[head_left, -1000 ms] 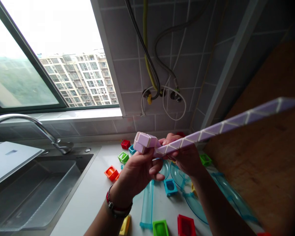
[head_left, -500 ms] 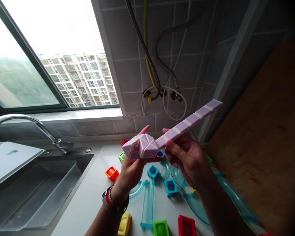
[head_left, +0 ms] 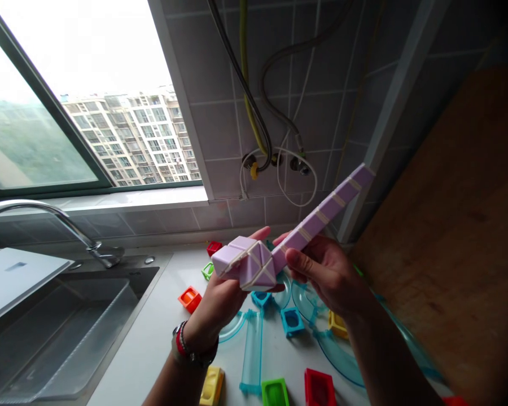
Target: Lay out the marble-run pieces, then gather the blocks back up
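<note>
Mid-fold on purple twist puzzle (head_left: 279, 248), held above desk (head_left: 152, 338). Left hand (head_left: 220, 299) cups the folded cluster, fingers pinching it; right hand (head_left: 325, 270) fingers pinch the straight tail. Next likely: rotate 1 segment at the joint, cluster steadied.

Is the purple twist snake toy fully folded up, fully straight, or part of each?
Part of each. The purple snake toy is bunched into a folded clump at the left hand, while its remaining length runs straight up-right past the right hand.
</note>
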### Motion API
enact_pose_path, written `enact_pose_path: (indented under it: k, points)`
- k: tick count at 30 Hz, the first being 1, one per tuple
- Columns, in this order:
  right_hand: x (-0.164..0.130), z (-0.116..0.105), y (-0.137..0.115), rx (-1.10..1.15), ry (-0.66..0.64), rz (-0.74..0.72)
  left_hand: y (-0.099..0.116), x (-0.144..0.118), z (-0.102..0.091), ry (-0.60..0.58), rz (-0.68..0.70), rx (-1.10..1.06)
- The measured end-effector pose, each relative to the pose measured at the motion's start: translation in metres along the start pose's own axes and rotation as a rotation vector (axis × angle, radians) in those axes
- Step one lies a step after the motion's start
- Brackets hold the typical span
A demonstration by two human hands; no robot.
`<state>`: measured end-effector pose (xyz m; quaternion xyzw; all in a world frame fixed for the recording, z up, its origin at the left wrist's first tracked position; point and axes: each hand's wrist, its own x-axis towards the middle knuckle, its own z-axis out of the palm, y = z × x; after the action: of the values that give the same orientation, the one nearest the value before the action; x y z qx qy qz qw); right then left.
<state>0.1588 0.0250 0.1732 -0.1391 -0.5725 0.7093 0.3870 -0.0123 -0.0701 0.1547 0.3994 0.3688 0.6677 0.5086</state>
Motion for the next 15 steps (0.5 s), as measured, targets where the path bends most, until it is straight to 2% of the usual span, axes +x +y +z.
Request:
enact_pose_path:
  k: [4, 10, 15]
  points:
    - [0.005, 0.002, 0.002, 0.048, 0.017, 0.017, -0.002, 0.003, 0.002, -0.001, -0.018, -0.084]
    - [0.006, 0.004, 0.002, -0.017, -0.070, -0.028, 0.001, 0.006, 0.008, -0.013, -0.086, -0.195]
    - [0.007, 0.010, 0.007, -0.009, 0.041, -0.115, 0.008, 0.006, 0.005, -0.002, -0.131, -0.279]
